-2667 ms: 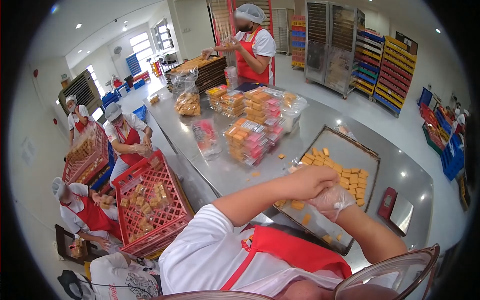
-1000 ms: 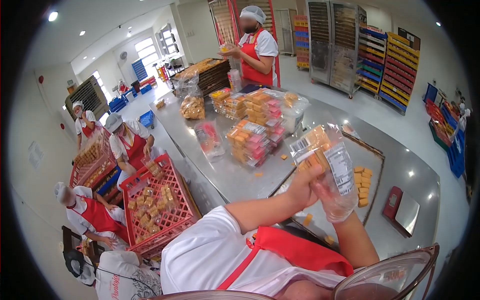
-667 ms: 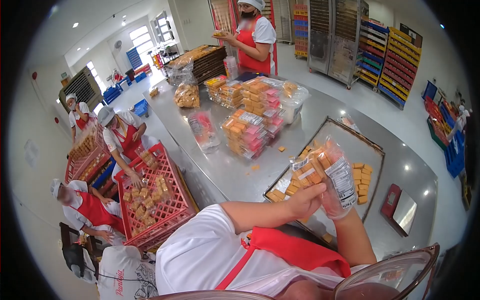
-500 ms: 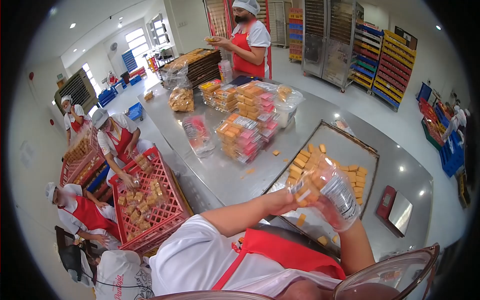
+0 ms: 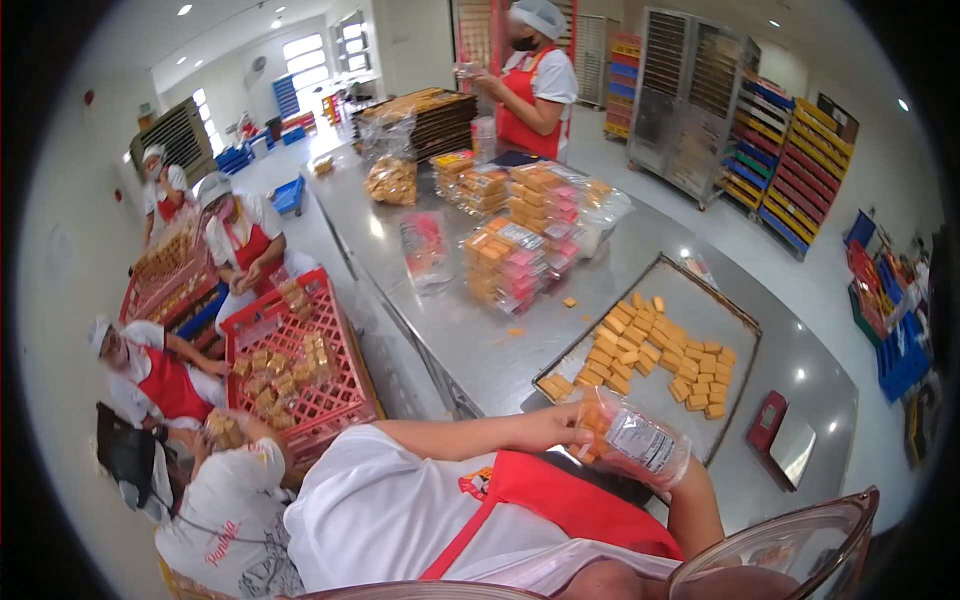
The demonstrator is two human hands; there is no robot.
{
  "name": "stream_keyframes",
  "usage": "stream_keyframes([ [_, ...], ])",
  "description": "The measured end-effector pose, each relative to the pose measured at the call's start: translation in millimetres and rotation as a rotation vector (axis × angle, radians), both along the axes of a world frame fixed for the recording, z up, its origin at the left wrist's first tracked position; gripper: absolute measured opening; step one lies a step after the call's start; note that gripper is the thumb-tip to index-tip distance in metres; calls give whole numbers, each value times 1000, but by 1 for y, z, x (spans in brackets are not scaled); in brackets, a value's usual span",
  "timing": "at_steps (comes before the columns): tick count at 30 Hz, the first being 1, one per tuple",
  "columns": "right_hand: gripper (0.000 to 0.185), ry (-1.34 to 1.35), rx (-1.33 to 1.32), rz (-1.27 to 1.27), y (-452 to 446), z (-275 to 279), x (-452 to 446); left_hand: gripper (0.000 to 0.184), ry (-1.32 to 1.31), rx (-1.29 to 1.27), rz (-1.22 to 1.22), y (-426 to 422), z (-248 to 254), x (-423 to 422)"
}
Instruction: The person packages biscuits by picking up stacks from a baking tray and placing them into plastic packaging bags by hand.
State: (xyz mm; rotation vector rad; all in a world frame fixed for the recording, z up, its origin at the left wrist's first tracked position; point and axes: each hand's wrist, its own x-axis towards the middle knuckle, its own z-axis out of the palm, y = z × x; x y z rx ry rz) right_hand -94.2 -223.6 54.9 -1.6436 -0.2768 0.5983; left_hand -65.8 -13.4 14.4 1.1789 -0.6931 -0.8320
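A clear plastic bag of orange-brown biscuits (image 5: pixel 598 425) with a white printed label is held just above the near edge of a metal tray. My left hand (image 5: pixel 562 428) is closed on its biscuit-filled end. At the other end of the bag, my right hand (image 5: pixel 668 474) shows only partly through the clear plastic; its fingers are hidden behind the label. Whether that hand is inside the bag or behind it, I cannot make out. Loose rectangular biscuits (image 5: pixel 640 345) lie in rows and clusters on the tray (image 5: pixel 735 310) beyond my hands.
A red scale (image 5: pixel 768 415) with a steel plate sits right of the tray. Packed biscuit bags (image 5: pixel 505 265) are stacked on the table (image 5: pixel 400 310). Co-workers stand around a red crate (image 5: pixel 355 385) at left, and another person (image 5: pixel 530 90) stands across the table.
My hands and the bag have come lower and closer to my body, uncovering more biscuits on the tray. The view has shifted slightly. Co-workers at left have moved their arms.
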Motion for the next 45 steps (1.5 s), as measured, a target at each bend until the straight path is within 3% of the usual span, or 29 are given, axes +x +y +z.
stream_keyframes([
  [2, 47, 69, -16, 4, 0, -14, 1, 39, -144, -54, -55, -4, 4, -7],
  [5, 46, -492, -347, 124, 13, 6, -9, 39, -150, -61, -19, -5, 5, -8],
  [7, 47, -727, -460, 71, 15, 12, -18, 38, -128, -57, -9, -7, -6, -7],
  [9, 47, -828, -609, 189, 14, 5, -16, 35, -174, -65, -35, -10, -17, -3],
  [12, 47, -976, -841, 351, 16, -5, -4, 28, -366, 152, -149, -1, -1, 3],
  [13, 47, -937, -844, 336, 18, -2, -2, 22, -368, 210, 120, 2, 16, -9],
  [16, 46, -737, -706, 192, 26, 11, -3, 19, -139, -56, 319, -1, 23, -20],
  [17, 46, -705, -643, 156, 25, 11, -2, 20, -98, -69, 281, -1, 16, -13],
  [19, 45, -815, -552, 185, 14, 5, 1, 24, -3, -84, 192, 0, 2, 1],
  [22, 43, -1210, -681, 167, 29, 11, 8, 29, -72, 226, 292, 1, -9, 7],
  [24, 39, -984, -636, 213, 19, 10, 10, 31, 56, 143, 360, 3, 3, 2],
  [26, 38, -675, -612, 236, 28, 40, 2, 30, -55, 373, 365, 8, 16, 3],
  [28, 40, -405, -136, 200, 31, 20, 5, 34, -48, 110, 387, 16, 7, 3],
  [30, 38, -684, -197, 138, 29, 11, -1, 38, -288, 64, 430, 32, -3, 12],
  [31, 38, -834, -235, 125, 25, 9, -1, 40, -251, 3, 437, 38, -10, 18],
  [34, 34, -497, -547, 398, 12, 23, 7, 44, -59, -175, 523, 70, -29, 36],
  [37, 19, -812, -223, 35, -15, 20, 18, 47, -22, -351, 569, 85, -23, 69],
  [39, 15, -1001, -536, -191, -36, 20, 32, 48, 37, -449, 529, 79, 2, 83],
  [41, 15, -828, -607, -275, -51, 19, 45, 44, 186, -561, 660, 100, -34, 111],
  [44, 20, -927, -753, -95, -53, -10, 56, 39, 367, -628, 716, 114, -77, 139],
  [45, 24, -831, -822, -18, -48, -8, 55, 39, 410, -633, 727, 111, -82, 142],
])
